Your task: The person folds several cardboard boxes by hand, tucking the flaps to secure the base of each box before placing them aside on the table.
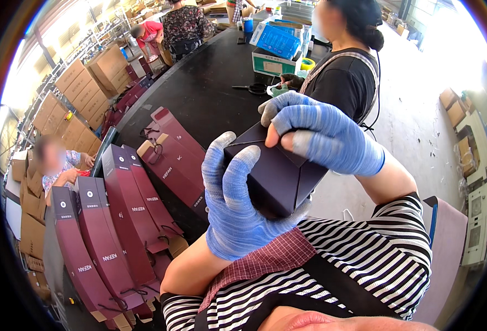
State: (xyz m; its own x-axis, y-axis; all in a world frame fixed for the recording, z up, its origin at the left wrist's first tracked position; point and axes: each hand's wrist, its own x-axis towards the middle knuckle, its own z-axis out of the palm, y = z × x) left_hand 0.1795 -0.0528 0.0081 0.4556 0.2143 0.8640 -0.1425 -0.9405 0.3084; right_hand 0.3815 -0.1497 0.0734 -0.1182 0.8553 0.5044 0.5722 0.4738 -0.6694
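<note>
A dark purple cardboard box (273,175) is held up close to my chest, tilted, with one end facing up. My left hand (238,207), in a blue knitted glove with greyish fingertips, wraps round its near left side. At the box's upper edge, my right hand (329,135) bends its gloved fingers over the end flaps. Two of that hand's fingertips stick out bare and press by the flap seam. Whatever lies inside the box is hidden.
Several maroon folded cartons with black cords (127,215) lie on the black table (199,71) to my left. Scissors (253,88), a blue box (276,39) and a tape roll (308,64) sit farther off. A co-worker (342,71) stands across; brown cartons (81,91) are stacked left.
</note>
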